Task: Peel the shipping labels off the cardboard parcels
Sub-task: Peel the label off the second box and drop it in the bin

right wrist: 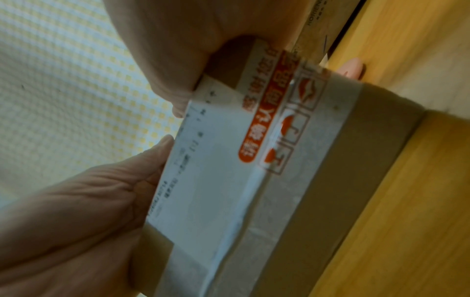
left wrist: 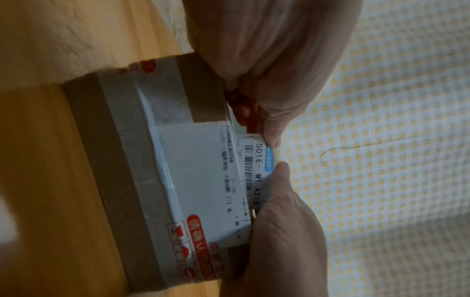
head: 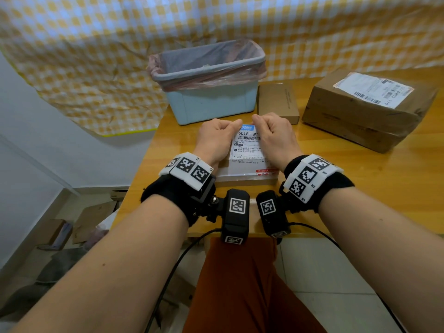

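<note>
Head view: from above and behind the forearms, facing forward and down across the worktop (head: 360,179) toward the checked cloth (head: 96,56) at the back.
Left wrist view: very near, looking along the left hand (left wrist: 274,50) over the parcel (left wrist: 106,160).
Right wrist view: equally near, along the right hand (right wrist: 167,40), blurred.
Shared: all three show the parcel's label (head: 247,145), both hands and the cloth.

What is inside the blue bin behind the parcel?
The blue bin holds a pinkish plastic bag as a liner, folded over its rim. No peeled label shows inside. The bottom is hidden by the near wall.
</note>
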